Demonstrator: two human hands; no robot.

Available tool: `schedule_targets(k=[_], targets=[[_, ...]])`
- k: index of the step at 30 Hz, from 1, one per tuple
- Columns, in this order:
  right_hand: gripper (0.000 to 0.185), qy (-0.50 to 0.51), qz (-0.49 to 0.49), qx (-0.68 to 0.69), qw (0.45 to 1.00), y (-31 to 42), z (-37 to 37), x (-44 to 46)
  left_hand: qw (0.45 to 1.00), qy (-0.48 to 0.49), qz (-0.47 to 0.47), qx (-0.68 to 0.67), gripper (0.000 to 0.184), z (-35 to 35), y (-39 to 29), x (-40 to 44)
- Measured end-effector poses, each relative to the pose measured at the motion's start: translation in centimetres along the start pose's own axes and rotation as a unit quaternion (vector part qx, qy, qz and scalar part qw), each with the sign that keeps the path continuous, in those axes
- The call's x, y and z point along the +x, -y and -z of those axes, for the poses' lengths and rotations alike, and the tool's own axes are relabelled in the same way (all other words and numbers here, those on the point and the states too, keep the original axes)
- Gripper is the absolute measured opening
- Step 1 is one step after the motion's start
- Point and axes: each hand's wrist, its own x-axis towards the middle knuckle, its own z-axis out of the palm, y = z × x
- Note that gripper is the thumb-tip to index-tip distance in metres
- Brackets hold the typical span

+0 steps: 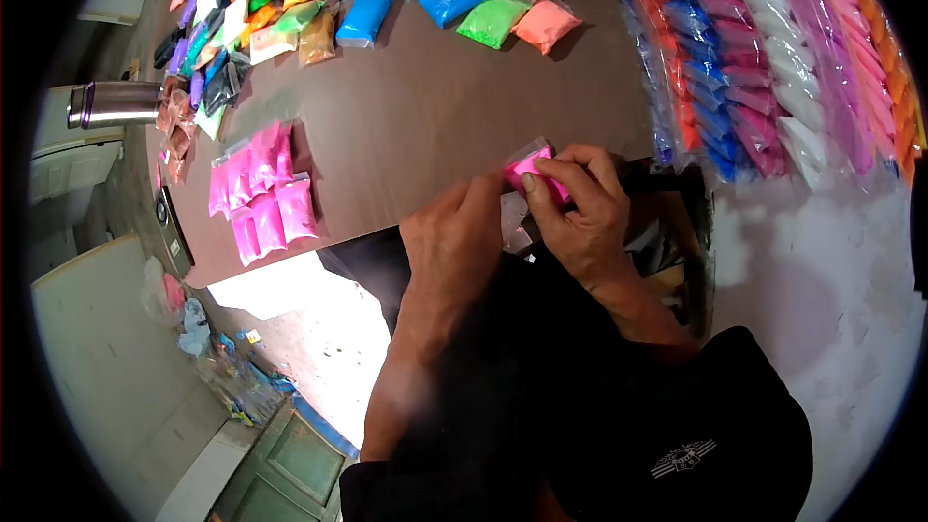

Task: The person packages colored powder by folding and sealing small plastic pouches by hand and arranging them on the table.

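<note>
A small clear bag with bright pink filling (pixel 539 170) is held at the table's front edge. My right hand (pixel 578 208) has its thumb and fingers closed on this bag. Close beside the bag's left side is my left hand (pixel 452 237), its back to the camera and its fingertips hidden, so its grip cannot be made out. Several like pink packets (pixel 263 195) lie grouped on the brown table (pixel 387 126), to the left of my left hand.
Many coloured packets (pixel 367 19) are heaped at the table's back left. Long strips of packets (pixel 749 58) hang over the right side. A metal flask (pixel 121 104) stands out at the far left, near brown packets (pixel 176 126) and scissors (pixel 162 208).
</note>
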Motion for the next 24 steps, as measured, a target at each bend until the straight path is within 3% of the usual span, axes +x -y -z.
schedule_targets(k=[11,15,17,24], targets=[[0.017,0.006,-0.041,0.015,0.999,0.3,0.5,-0.1,1.000,0.009,0.022,0.009,0.006,0.2,0.5,0.4],[0.015,0.008,-0.056,0.024,0.998,0.3,0.6,-0.1,0.996,-0.024,0.084,0.007,0.009,1.2,1.2,1.0],[0.015,0.005,-0.051,0.023,0.998,0.1,0.6,-0.2,0.995,-0.017,0.063,-0.078,0.008,1.2,0.5,0.9],[0.017,0.001,-0.033,0.026,0.999,-0.5,0.6,0.0,0.995,0.059,0.070,-0.037,0.006,-0.4,-0.4,1.2]])
